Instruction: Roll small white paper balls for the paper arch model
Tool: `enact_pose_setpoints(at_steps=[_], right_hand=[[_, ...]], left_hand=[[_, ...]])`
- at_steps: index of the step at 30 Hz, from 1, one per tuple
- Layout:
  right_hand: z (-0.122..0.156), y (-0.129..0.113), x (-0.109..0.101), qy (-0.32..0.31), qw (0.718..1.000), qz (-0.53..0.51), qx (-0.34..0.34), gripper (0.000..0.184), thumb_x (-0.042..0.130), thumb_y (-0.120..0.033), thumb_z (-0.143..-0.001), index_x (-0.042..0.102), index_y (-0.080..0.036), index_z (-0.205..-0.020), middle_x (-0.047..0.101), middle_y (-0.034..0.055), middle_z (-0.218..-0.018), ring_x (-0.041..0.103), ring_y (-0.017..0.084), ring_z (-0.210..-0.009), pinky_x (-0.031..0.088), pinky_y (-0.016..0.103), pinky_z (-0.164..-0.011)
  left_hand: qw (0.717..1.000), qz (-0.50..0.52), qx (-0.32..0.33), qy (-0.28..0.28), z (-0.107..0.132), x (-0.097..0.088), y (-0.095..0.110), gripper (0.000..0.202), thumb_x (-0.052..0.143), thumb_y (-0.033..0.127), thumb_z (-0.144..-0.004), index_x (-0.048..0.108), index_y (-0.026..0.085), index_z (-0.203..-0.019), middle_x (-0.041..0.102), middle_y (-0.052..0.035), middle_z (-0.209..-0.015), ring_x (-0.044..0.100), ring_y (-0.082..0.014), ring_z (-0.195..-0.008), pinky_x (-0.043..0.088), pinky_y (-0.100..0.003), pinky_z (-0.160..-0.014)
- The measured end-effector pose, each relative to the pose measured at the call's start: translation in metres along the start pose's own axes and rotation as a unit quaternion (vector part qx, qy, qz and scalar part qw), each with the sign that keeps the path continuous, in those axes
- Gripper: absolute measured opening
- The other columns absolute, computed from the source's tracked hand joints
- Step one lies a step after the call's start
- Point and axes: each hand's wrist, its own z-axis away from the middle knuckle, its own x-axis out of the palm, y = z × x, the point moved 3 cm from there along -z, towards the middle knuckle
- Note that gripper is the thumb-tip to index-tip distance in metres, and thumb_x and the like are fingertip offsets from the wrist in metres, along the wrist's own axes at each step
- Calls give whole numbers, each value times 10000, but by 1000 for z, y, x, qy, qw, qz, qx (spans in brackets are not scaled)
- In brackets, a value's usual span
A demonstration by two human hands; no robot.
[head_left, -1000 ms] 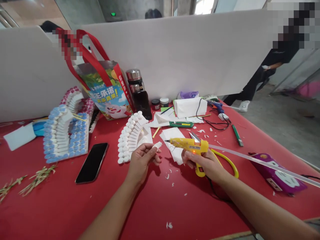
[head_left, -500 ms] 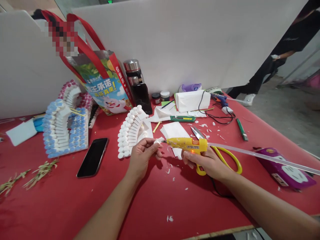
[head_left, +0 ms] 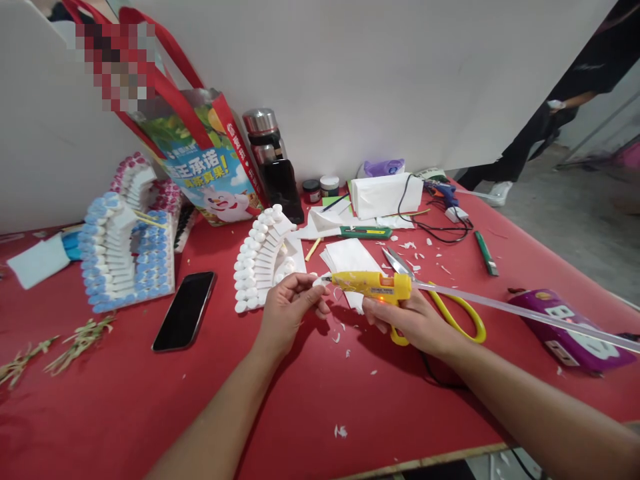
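Observation:
My left hand (head_left: 296, 303) pinches a small white piece (head_left: 321, 281) between thumb and fingers; its exact kind is too small to make out. Wrapped round the handle of a yellow hot glue gun (head_left: 370, 283) is my right hand (head_left: 407, 313). The gun's nozzle meets the white piece, and an orange light glows on its body. A long clear glue stick (head_left: 500, 307) sticks out of its back. Left of the hands stands a white curved model (head_left: 260, 257) edged with round white pads. Yellow-handled scissors (head_left: 457, 323) lie partly behind my right hand.
White paper sheets (head_left: 353, 257), a green cutter (head_left: 367, 232) and scraps lie behind the hands. A black phone (head_left: 184, 311), a blue-and-white model (head_left: 127, 260) and a printed bag (head_left: 210, 173) are leftward. A purple case (head_left: 570, 330) lies rightward. A person (head_left: 555, 107) stands beyond the table.
The glue gun has shifted slightly left, and the white piece has turned a little in my left fingers. The whole view has moved slightly.

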Motion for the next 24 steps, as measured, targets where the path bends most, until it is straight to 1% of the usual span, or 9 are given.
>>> enact_pose_setpoints(at_steps=[5,10,13,17,20,24], right_hand=[[-1,-2,-1,8,1000,3,-2,448,598,-574,-968,603,-182,-752,556,-16,-646,530,106,-586,413,260,-577],[-1,-6,-2,22,1000,-4,-13,444,604,-558,-966,591,-186,-725,531,-22,-606,512,106,-558,413,261,-558],[1,-9,-3,33,999,-7,-22,433,608,-540,-969,598,-183,-724,542,-14,-603,516,109,-553,416,262,-549],[3,-11,-2,26,999,-17,-31,428,614,-534,-964,600,-180,-724,552,-4,-623,516,112,-553,417,265,-541],[1,-11,-2,18,998,-42,-37,413,628,-524,-955,602,-177,-733,557,-1,-651,513,105,-554,413,260,-542],[0,-10,-3,13,998,-56,-39,420,629,-516,-957,593,-176,-714,543,-7,-626,501,100,-539,396,254,-532]], left_hand=[[1000,-1,6,-1,1,0,0,270,816,295,-835,625,143,-952,768,-39,-774,668,-125,-551,550,-255,-560],[1000,11,14,1,0,-1,1,248,817,287,-835,640,144,-934,765,-28,-766,666,-110,-546,546,-238,-574],[1000,21,16,8,-1,-3,0,237,813,289,-840,646,146,-927,759,-23,-752,658,-106,-542,545,-236,-573],[999,28,14,13,-2,-5,-1,232,812,293,-843,654,145,-925,755,-23,-755,652,-98,-543,537,-224,-568],[1000,22,15,2,-3,-4,-1,222,805,293,-851,661,147,-936,758,-25,-773,659,-99,-554,542,-224,-579],[1000,6,24,-11,-1,-3,-1,212,792,285,-862,661,149,-958,759,-30,-790,676,-110,-582,555,-234,-600]])
